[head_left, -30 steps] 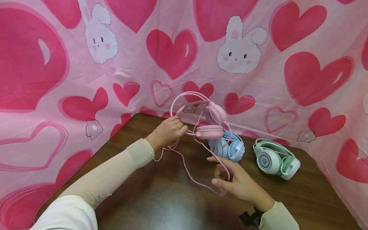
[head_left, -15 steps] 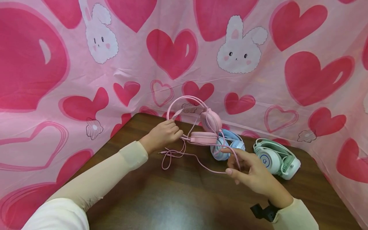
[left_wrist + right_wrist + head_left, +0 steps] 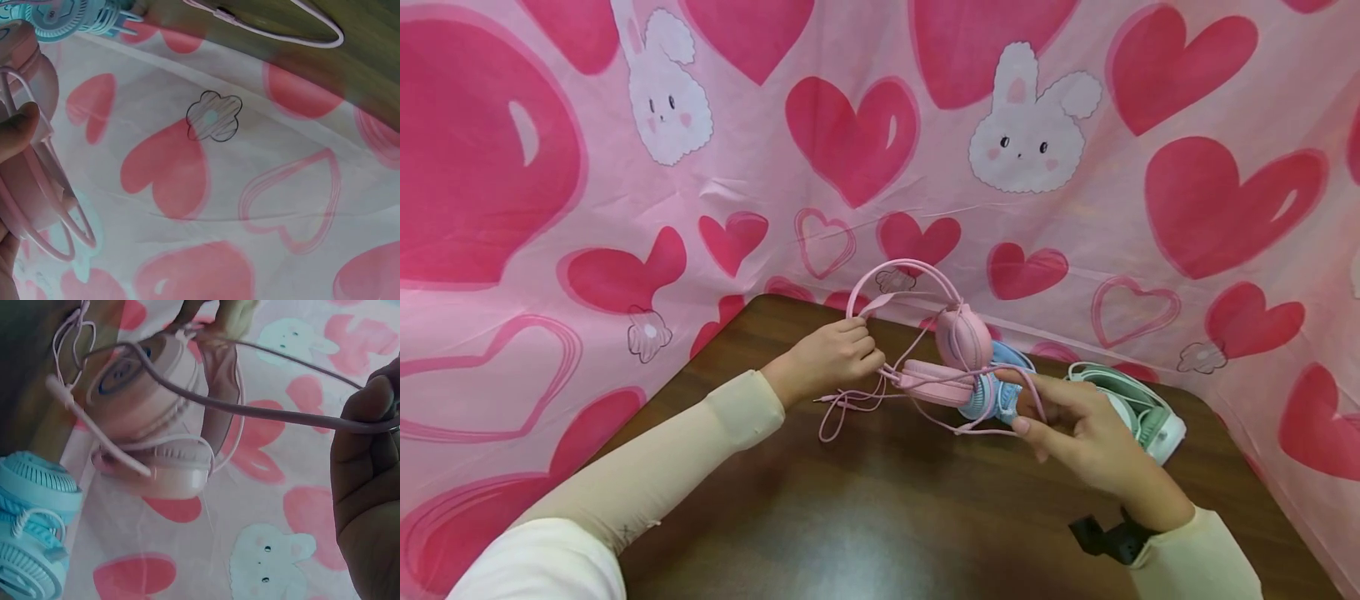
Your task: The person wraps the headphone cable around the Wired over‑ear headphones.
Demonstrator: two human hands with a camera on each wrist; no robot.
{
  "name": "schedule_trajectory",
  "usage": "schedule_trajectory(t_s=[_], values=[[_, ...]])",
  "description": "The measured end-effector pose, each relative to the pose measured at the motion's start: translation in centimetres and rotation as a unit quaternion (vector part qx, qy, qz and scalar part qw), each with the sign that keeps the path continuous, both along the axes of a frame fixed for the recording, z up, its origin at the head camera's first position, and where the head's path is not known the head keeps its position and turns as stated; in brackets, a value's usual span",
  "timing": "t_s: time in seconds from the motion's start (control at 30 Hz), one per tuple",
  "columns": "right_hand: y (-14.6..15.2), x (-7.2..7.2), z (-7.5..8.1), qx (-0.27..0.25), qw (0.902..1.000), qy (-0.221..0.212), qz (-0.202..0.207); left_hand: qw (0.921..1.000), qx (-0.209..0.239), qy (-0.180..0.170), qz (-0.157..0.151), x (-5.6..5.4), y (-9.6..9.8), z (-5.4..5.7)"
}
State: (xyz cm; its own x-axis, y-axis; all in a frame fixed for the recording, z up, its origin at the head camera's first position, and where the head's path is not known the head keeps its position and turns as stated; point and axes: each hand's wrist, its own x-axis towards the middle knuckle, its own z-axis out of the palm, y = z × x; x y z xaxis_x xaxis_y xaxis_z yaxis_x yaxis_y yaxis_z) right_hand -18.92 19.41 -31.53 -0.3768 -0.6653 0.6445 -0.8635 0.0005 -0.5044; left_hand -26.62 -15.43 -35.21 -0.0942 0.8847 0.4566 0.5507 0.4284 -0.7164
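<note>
My left hand (image 3: 831, 360) grips the headband of a pair of pink headphones (image 3: 936, 383), holding them tilted above the back of the table. Both padded ear cups point to the right, and a thin boom microphone (image 3: 103, 434) shows in the right wrist view. My right hand (image 3: 1093, 433) pinches the pink headphone cable (image 3: 256, 414) between thumb and fingers, in front of the other headsets. The rest of that cord lies looped on the table below the left hand, its plug at the left. A blue headset (image 3: 1000, 404) is partly hidden behind the pink cup and right hand.
White-and-green headphones (image 3: 1165, 433) lie at the back right, partly covered by the right hand. The dark wooden table (image 3: 850, 517) meets a pink cloth backdrop (image 3: 752, 183) with hearts and rabbits along its back edge. A black strap (image 3: 1116, 537) sits on the right wrist.
My right hand has moved right and slightly up with the cable, drawing the cord away from the front of the table. The pink headphones dipped lower and shifted a little, still in the left hand.
</note>
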Motion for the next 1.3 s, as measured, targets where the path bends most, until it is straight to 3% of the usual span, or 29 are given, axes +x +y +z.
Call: schedule_trajectory(t_s=[0.13,0.23,0.33,0.4,0.47,0.63,0.87,0.97,1.17,1.3], values=[[0.6,0.2,0.6,0.018,0.9998,0.009,0.001,0.9997,-0.012,0.002,0.019,0.5,0.0,0.5],[0.6,1.3,1.3,0.081,0.9957,-0.044,0.01,0.9994,-0.008,0.01,0.034,0.7,0.3,0.8],[0.3,2.4,2.2,0.148,0.9832,-0.106,0.01,0.9988,-0.002,0.024,0.043,0.7,0.6,1.0],[0.1,2.9,2.6,0.176,0.9793,-0.1,-0.002,0.9984,-0.001,0.031,0.047,0.7,0.7,1.0],[0.1,3.1,3.1,0.188,0.98,-0.056,-0.033,0.9983,-0.001,0.036,0.046,0.6,0.6,0.9],[0.8,2.2,3.7,0.16,0.9799,0.053,-0.106,0.9988,-0.012,0.037,0.031,0.5,0.0,0.4],[2.0,0.6,4.0,0.11,0.977,0.111,-0.145,0.9978,-0.055,0.034,0.015,0.8,-0.5,0.5],[2.5,0.3,4.3,0.117,0.9738,0.112,-0.16,0.9975,-0.066,0.023,0.009,1.1,-0.8,0.7],[3.5,0.9,5.1,0.111,0.9718,0.06,-0.199,0.9961,-0.087,0.009,-0.006,1.3,-1.3,0.9],[3.9,1.3,5.6,0.093,0.9618,0.047,-0.253,0.9941,-0.107,0.006,-0.011,1.3,-2.0,0.4]])
